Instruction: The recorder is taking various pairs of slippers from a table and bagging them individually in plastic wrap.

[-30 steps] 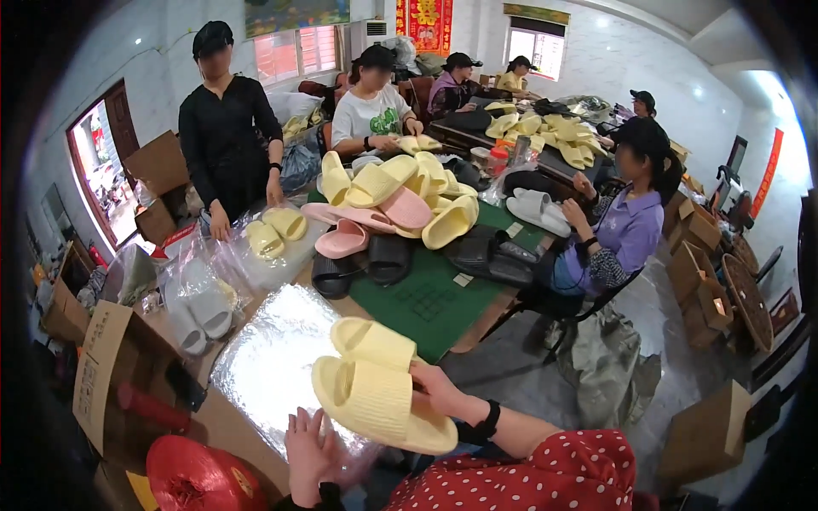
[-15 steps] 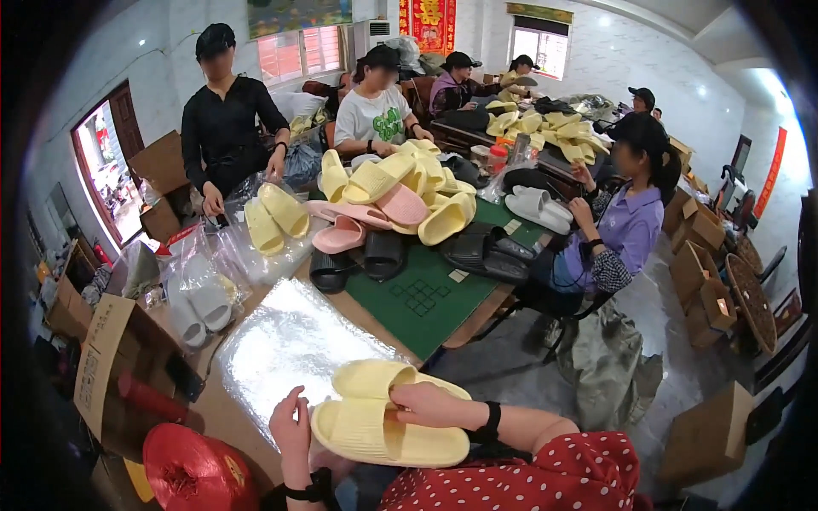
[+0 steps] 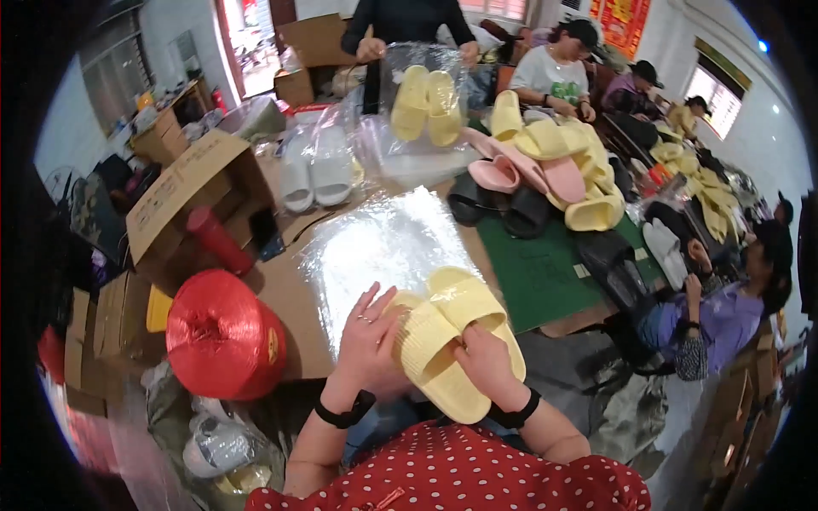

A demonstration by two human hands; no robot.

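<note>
A pair of yellow slide slippers [image 3: 434,341] lies in front of me, soles down and side by side, above the near edge of the table. My right hand [image 3: 490,362] grips them together, fingers closed at the inner sides near the straps. My left hand [image 3: 366,336] rests against the left slipper's toe end, with its fingers stretched out and a ring on one of them. Beyond the slippers, a stack of shiny clear plastic bags [image 3: 383,247] lies flat on the table.
A big red roll of plastic twine [image 3: 226,336] stands at left, beside an open cardboard box [image 3: 192,196]. Bagged grey slippers [image 3: 315,175] lie behind. A heap of yellow and pink slippers [image 3: 558,162] covers the far green mat. Across, a co-worker holds a bag with yellow slippers [image 3: 426,106].
My view has swung left and down. The slippers have turned toes-away, and my left hand has come against their side. The co-worker across has lifted the bagged yellow slippers.
</note>
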